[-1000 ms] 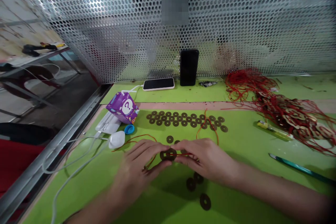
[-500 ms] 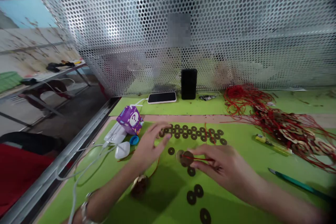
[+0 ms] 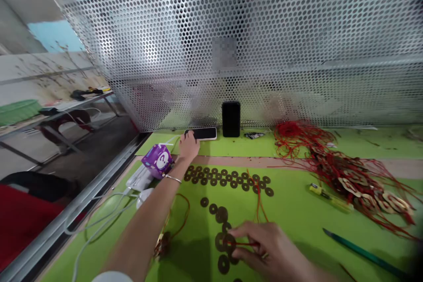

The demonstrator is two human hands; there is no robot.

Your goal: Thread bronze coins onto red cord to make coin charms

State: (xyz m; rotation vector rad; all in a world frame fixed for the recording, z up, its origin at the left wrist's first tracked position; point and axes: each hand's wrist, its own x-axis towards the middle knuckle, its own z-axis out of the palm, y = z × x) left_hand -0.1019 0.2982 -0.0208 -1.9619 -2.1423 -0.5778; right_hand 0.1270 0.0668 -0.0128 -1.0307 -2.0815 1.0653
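Note:
My left hand (image 3: 189,146) reaches to the back of the table, its fingers closed round the left end of a phone (image 3: 205,134) lying flat. The cable end there is hidden by the hand. Near the front, my right hand (image 3: 264,246) pinches a red cord (image 3: 244,243) beside a dark round disc (image 3: 229,242) with a hole in it. More loose discs (image 3: 224,264) lie close to those fingertips, and rows of similar discs (image 3: 224,172) are spread farther back. Beside my left forearm is a small bundle of tan pieces (image 3: 161,244) on cord.
Upright against the perforated metal screen (image 3: 297,61) stands a black phone (image 3: 231,119). A purple box (image 3: 157,160) and white cables (image 3: 109,194) are at left. On the right lie tangled red cords (image 3: 299,136), a yellow-handled tool (image 3: 332,197) and a green craft knife (image 3: 363,253).
My left hand has gone from above the discs to the phone at the back. My right hand keeps its pinch and now sits lower in view. The camera has tilted up slightly.

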